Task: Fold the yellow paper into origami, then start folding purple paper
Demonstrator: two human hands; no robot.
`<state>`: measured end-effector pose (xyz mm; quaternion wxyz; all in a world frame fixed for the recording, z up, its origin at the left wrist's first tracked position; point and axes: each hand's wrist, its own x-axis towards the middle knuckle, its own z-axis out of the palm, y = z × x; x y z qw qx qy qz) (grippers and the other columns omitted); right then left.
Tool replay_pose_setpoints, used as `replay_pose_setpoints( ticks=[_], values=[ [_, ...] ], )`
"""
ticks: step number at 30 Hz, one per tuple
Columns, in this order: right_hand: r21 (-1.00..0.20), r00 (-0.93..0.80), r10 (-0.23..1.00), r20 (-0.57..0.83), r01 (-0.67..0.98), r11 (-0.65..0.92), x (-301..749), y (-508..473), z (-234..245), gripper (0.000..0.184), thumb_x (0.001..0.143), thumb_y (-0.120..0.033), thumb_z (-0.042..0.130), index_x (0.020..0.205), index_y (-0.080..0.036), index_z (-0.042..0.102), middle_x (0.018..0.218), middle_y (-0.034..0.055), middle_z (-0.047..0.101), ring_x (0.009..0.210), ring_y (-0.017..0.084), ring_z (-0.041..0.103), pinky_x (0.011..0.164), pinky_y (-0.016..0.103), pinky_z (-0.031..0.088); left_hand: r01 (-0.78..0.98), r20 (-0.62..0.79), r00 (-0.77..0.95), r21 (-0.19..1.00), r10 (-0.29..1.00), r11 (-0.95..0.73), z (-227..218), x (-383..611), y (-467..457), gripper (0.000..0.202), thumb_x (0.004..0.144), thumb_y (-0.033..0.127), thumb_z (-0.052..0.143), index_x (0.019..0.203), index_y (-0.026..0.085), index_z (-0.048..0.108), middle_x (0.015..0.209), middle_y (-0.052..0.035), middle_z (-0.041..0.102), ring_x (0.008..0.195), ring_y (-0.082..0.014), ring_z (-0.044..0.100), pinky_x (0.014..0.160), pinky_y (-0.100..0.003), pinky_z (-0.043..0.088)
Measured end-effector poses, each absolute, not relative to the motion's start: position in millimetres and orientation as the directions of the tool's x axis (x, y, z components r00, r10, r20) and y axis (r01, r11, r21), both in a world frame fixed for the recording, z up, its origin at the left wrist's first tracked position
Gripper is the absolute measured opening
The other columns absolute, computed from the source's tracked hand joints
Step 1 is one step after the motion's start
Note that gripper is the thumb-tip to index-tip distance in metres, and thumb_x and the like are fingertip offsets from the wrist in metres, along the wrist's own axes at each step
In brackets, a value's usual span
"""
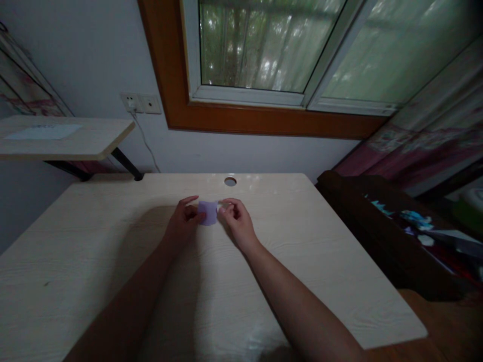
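Note:
A small, square piece of purple paper (pixel 210 213) is held up over the far middle part of the desk. My left hand (pixel 184 218) pinches its left side, with the thumb lying across the front of the sheet and the index finger stretched out above. At the paper's right edge is my right hand (pixel 237 221), its thumb and fingers closed together. Something small and pale shows by those fingertips, too blurred to name. Whether the right fingertips touch the paper is unclear.
The pale wood-grain desk (pixel 302 261) has a round cable hole (pixel 230 181) near its back edge. A raised shelf (pixel 113 131) on black legs stands at the left, bearing a white sheet (pixel 43 131). Dark furniture (pixel 377 221) with assorted items lies beyond the desk's right edge.

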<state>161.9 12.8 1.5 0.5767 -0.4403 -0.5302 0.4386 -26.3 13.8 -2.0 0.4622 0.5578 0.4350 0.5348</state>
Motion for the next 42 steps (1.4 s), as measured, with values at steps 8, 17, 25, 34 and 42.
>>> replay_pose_setpoints(
  ticks=[8,17,25,34,42],
  values=[
    [-0.953,-0.120,0.949,0.293,0.044,0.300,160.1,13.8,-2.2,0.048,0.076,-0.033,0.075,0.120,-0.027,0.060,0.114,0.0074,0.062,0.082,0.014,0.061,0.063,0.024,0.048,0.017,0.211,0.019,0.977,0.977,-0.211,6.0,-26.8,11.8,0.051,0.081,0.030,0.071,0.127,0.022,0.049,0.070,0.0064,0.059,0.062,-0.0081,0.053,0.059,-0.018,0.041],
    [-0.966,-0.247,0.934,0.258,-0.070,0.249,160.5,20.6,-14.0,0.068,0.071,-0.030,0.081,0.130,-0.030,0.048,0.105,0.0035,0.066,0.082,0.013,0.062,0.072,0.026,0.051,0.017,0.219,0.051,0.975,0.974,-0.220,7.0,-28.0,11.5,0.054,0.082,0.030,0.069,0.131,0.022,0.047,0.069,0.0063,0.057,0.060,-0.0080,0.050,0.058,-0.018,0.039],
    [-0.968,-0.240,0.938,0.250,-0.070,0.240,160.9,20.1,-13.4,0.070,0.071,-0.030,0.080,0.133,-0.032,0.047,0.119,0.0056,0.060,0.087,0.013,0.061,0.072,0.026,0.050,0.117,0.230,0.040,0.965,0.972,-0.233,0.4,-32.5,12.9,0.037,0.081,0.035,0.069,0.115,0.022,0.067,0.088,-0.0001,0.063,0.077,-0.0126,0.058,0.070,-0.023,0.048],
    [-0.964,-0.156,0.952,0.263,-0.067,0.256,164.6,16.1,-9.1,0.047,0.079,-0.029,0.073,0.124,-0.030,0.058,0.078,-0.0043,0.057,0.069,0.012,0.053,0.068,0.026,0.044,0.325,0.253,0.099,0.906,0.962,-0.271,1.2,-33.5,12.7,0.029,0.088,0.038,0.060,0.109,0.022,0.071,0.104,-0.0045,0.071,0.093,-0.0184,0.064,0.086,-0.031,0.050],
    [-0.968,-0.165,0.954,0.250,-0.006,0.252,165.2,14.3,-4.8,0.043,0.080,-0.028,0.071,0.121,-0.028,0.061,0.085,-0.0015,0.063,0.075,0.014,0.057,0.075,0.029,0.046,0.442,0.328,0.182,0.815,0.927,-0.375,-4.1,-30.8,16.9,0.040,0.083,0.034,0.067,0.122,0.024,0.064,0.105,-0.0040,0.064,0.090,-0.0167,0.062,0.079,-0.029,0.053]
  ],
)
